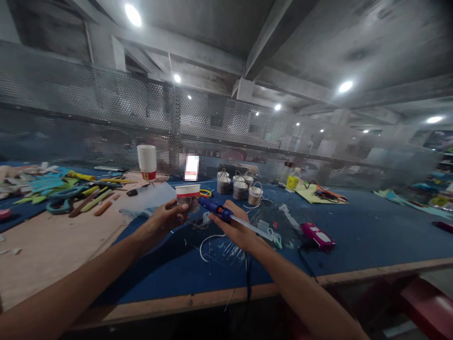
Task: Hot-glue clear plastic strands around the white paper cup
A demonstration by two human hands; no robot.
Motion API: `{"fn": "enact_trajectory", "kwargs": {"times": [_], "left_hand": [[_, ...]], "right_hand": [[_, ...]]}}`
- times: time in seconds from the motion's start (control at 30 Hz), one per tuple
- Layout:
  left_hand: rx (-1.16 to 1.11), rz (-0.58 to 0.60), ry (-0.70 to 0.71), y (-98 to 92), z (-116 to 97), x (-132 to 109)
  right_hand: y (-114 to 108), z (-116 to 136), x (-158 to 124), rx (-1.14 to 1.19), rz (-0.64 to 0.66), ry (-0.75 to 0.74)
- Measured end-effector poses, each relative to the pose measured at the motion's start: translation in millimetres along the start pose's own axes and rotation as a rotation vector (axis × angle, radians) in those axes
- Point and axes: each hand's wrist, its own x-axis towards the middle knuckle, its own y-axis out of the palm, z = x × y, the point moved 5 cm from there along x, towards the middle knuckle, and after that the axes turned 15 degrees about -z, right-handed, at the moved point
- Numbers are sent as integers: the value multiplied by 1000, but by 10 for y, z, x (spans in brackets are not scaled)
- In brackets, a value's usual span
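Note:
My left hand (165,218) is wrapped round a paper cup (188,191) with a red band, its lower part dark and twine-like. In my right hand (235,222) is a blue glue gun (216,208) with a long clear glue stick out of its back end. The gun's nozzle points left, close to the cup's side; whether they touch cannot be made out. Loose white cord (202,245) lies on the blue table below the hands. Behind them stand several small twine-wrapped buckets (239,188) with looped handles.
A cup stack (146,160) stands back left, near scissors (59,206) and coloured markers. To the right are a yellow-labelled bottle (293,181), a magenta device (317,236) and a yellow sheet (320,194). A perforated metal screen (226,123) runs behind the table.

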Motion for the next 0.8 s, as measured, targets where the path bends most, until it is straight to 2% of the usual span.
{"fn": "enact_trajectory", "kwargs": {"times": [0.8], "left_hand": [[-18,37,-19,-7,35,36]], "right_hand": [[-13,15,0,18,4,33]]}}
